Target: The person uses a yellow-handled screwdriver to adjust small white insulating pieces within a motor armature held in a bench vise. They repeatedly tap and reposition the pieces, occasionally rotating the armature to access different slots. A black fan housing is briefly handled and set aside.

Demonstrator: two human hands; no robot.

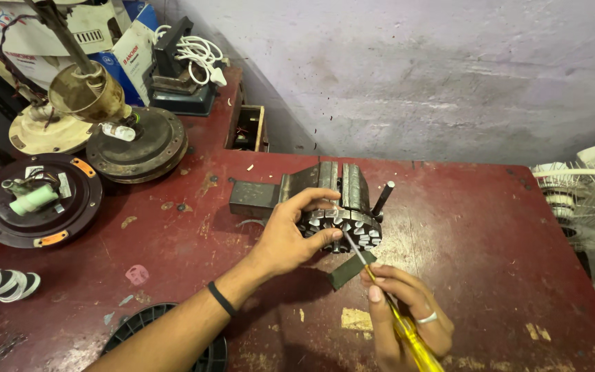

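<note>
Scuffed red surface (476,227) fills most of the frame, with old fan motor housings (136,145) parked upper left. Dead center, a bench vise (311,182) is seen, and a wound stator (344,227) right below it is gripped by the left hand (287,238). Lower center, a yellow-handled screwdriver (408,334) is clamped in the right hand (408,313), tip resting on the stator.

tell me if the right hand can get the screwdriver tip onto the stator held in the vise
Probably yes. The right hand holds the yellow screwdriver with its tip already at the stator; the left hand grips the stator's near side but leaves that spot open.
</note>
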